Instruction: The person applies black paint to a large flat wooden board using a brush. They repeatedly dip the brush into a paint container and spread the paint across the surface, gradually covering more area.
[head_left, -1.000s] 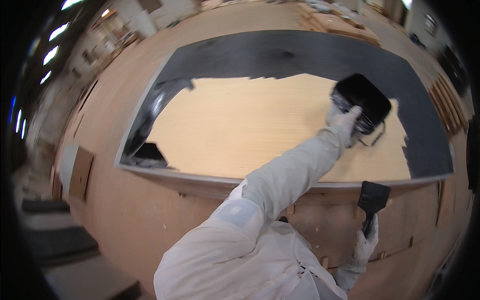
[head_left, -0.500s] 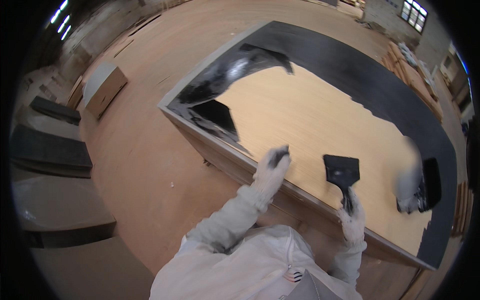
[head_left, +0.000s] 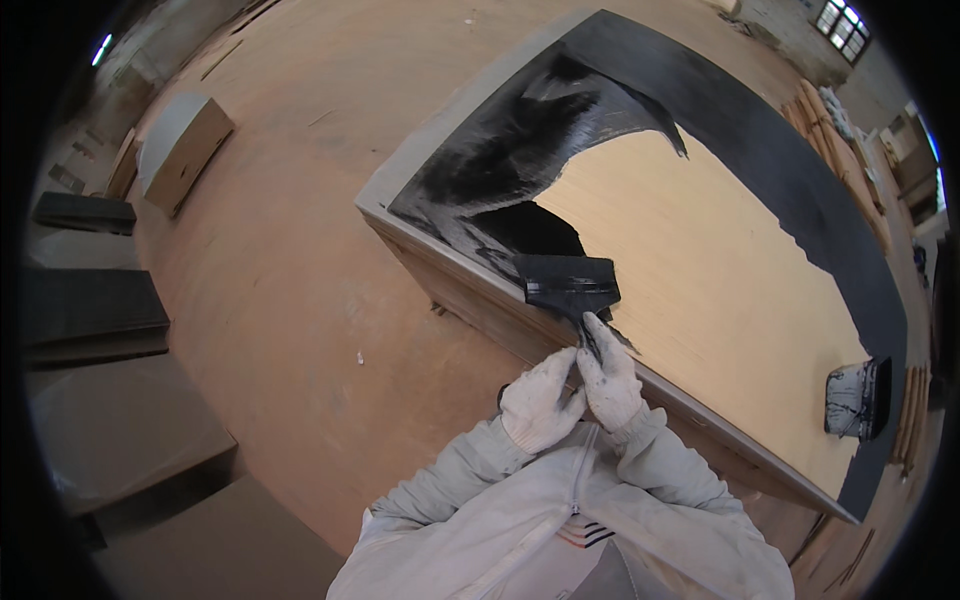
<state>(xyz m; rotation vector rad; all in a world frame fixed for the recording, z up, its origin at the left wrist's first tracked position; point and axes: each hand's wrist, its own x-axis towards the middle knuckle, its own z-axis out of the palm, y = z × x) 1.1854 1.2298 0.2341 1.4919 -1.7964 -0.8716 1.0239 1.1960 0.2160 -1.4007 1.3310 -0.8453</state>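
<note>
"Black brush [head_left: 570,285]! Where has it gone?"

"Left, over our surface's [head_left: 720,260] near edge, by the black paint [head_left: 530,130]. Our right hand [head_left: 610,380] grips its handle."

"Our left hand [head_left: 545,402]?"

"Now beside it; we can't tell if it grips. Our tub [head_left: 848,400] stands alone, leaving both free for brushing."

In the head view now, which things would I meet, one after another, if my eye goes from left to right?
Grey-and-brown block → left hand → right hand → black-smeared container → wooden bars.
</note>
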